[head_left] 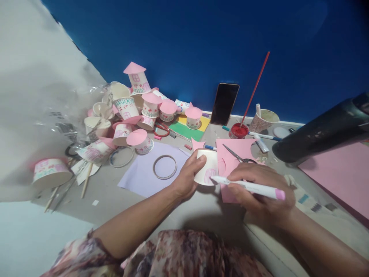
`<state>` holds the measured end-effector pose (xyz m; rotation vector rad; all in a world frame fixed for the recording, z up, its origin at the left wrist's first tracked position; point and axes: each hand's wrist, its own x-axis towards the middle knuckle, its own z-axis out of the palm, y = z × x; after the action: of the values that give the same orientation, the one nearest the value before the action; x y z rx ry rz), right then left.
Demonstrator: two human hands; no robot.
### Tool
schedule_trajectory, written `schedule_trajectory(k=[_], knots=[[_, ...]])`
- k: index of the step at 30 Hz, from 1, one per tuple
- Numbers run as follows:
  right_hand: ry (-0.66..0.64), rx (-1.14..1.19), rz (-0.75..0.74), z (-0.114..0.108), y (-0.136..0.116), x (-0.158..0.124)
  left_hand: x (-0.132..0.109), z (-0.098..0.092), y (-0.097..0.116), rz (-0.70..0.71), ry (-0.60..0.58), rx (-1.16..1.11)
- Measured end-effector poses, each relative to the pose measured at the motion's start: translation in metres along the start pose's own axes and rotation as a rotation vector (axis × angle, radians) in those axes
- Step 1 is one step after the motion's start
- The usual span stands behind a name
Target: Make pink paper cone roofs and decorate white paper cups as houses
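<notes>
My left hand [186, 176] grips a white paper cup [206, 166] lying on its side, its fingers wrapped round the rim end. A pink drawing shows on the cup's wall. In my right hand [259, 192] is a white marker with a pink cap end [249, 187], pinched between the fingers, and its tip touches the cup by the pink drawing. Both hands rest over a pink paper sheet [235, 152] on the grey table.
A heap of decorated cups with pink cone roofs [138, 111] fills the left. Scissors [238, 156] lie on the pink sheet. A tape ring [164, 167] sits on lilac paper. Behind stand a phone [224, 103], a red paint pot [238, 130] and a black glue gun [325, 130].
</notes>
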<state>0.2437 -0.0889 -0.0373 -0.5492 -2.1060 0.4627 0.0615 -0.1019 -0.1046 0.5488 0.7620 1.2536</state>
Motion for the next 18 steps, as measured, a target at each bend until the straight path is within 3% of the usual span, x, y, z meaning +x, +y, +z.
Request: schedule_trajectory(k=[2, 7, 13, 18], knots=[[0.069, -0.03, 0.013, 0.0, 0.0002, 0.0001, 0.0, -0.0003, -0.0001, -0.003, -0.007, -0.008], [-0.053, 0.012, 0.015, -0.0008, 0.0, 0.0006, 0.0002, -0.0007, 0.0006, -0.005, 0.002, -0.01], [0.076, -0.064, 0.014, -0.001, 0.0005, 0.001, 0.0017, -0.0008, 0.0002, -0.023, 0.003, -0.065], [-0.003, -0.029, 0.019, -0.0016, 0.0007, 0.0009, 0.0019, -0.0019, 0.0004, -0.02, -0.004, -0.074]])
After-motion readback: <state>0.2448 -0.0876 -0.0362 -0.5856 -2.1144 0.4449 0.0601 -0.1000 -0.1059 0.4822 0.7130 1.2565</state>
